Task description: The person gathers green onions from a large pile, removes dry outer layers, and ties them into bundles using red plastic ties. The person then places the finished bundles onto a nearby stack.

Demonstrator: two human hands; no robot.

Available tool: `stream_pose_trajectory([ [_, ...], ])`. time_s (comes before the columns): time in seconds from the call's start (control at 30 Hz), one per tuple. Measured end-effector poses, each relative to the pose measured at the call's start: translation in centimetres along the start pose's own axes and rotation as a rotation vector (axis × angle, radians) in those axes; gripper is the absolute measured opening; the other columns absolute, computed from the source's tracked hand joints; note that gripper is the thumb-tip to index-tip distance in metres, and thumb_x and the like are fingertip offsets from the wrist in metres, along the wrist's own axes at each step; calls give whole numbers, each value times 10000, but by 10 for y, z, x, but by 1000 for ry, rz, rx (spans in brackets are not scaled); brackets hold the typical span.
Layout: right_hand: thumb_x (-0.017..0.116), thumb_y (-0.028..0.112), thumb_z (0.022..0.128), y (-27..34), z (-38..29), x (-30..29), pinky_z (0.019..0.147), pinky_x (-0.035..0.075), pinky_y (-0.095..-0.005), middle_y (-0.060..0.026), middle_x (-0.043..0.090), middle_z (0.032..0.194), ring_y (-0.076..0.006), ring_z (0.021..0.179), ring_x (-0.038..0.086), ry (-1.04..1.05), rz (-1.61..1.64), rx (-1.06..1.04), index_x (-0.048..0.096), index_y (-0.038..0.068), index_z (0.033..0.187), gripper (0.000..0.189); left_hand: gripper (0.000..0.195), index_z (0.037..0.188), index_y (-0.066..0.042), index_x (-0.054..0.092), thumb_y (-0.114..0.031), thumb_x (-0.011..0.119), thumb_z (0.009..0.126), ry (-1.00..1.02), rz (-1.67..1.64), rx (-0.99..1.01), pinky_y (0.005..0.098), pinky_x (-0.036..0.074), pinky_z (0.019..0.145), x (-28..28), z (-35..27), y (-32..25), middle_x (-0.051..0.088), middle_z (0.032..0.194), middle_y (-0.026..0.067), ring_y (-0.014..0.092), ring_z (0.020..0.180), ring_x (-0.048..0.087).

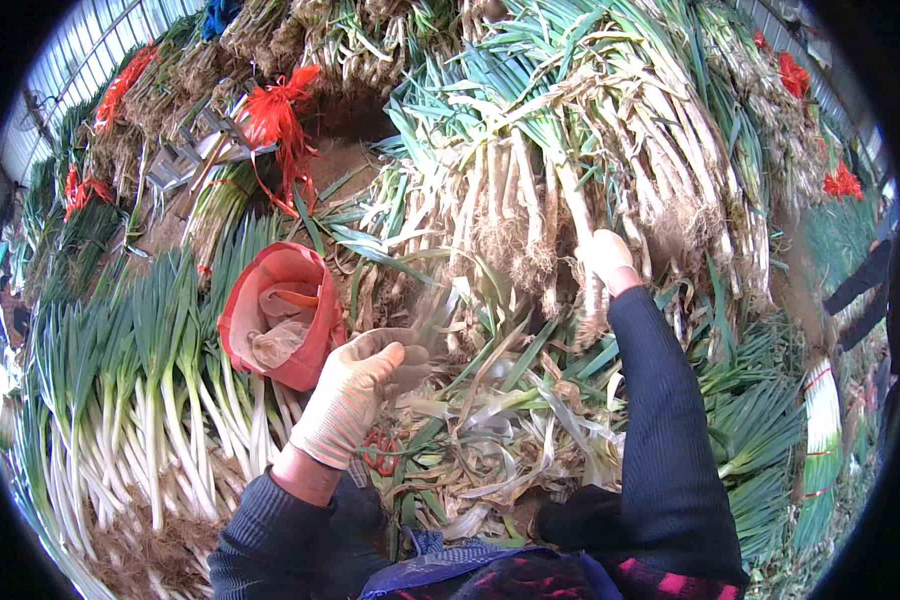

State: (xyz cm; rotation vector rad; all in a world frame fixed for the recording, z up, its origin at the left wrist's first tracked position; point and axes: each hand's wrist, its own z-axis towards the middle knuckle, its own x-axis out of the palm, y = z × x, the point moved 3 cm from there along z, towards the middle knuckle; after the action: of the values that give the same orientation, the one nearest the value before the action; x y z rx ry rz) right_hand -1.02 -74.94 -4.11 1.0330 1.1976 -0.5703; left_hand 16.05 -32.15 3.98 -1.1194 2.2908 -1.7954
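Note:
My right hand [606,256], in a pale knit work glove, grips a long green onion [570,187] by its white stem, just above the roots. That stalk lies against a pile of untrimmed green onions [510,180] with dry outer leaves and dirty roots. My left hand [364,382], gloved the same way, is raised next to a red bag [316,367]; its fingers are loosely curled and blurred, with nothing seen between them. Inside the bag are crumpled clear plastic [274,345] and an orange item [294,298]. Peeled leaves [487,427] litter the ground below my hands.
Cleaned green onions [157,420] lie in a row at left. A tied bundle [823,420] stands at right. Red plastic strips [277,120] hang near a metal stand [187,161]. Red-handled scissors [379,451] lie among the scraps. Another person's sleeve [862,277] shows at far right.

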Motion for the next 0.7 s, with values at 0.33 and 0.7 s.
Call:
stream_pose_trajectory([
  [0.33, 830, 202, 718, 76, -233, 39, 728, 517, -324, -93, 713, 817, -185, 726, 651, 519, 646, -98, 696, -13, 863, 292, 389, 1277, -13, 551, -265, 634, 992, -11, -55, 106, 371, 526, 848, -26, 39, 23, 650, 1175, 127, 252, 1023, 653],
  [0.7, 835, 286, 714, 120, -373, -56, 772, 537, -388, -204, 671, 832, -316, 804, 689, 366, 432, -488, 651, -15, 1038, 479, 534, 1363, -82, 480, -320, 709, 944, -213, -779, 269, 543, 496, 964, -24, 83, 2, 606, 1229, 139, 346, 1062, 588],
])
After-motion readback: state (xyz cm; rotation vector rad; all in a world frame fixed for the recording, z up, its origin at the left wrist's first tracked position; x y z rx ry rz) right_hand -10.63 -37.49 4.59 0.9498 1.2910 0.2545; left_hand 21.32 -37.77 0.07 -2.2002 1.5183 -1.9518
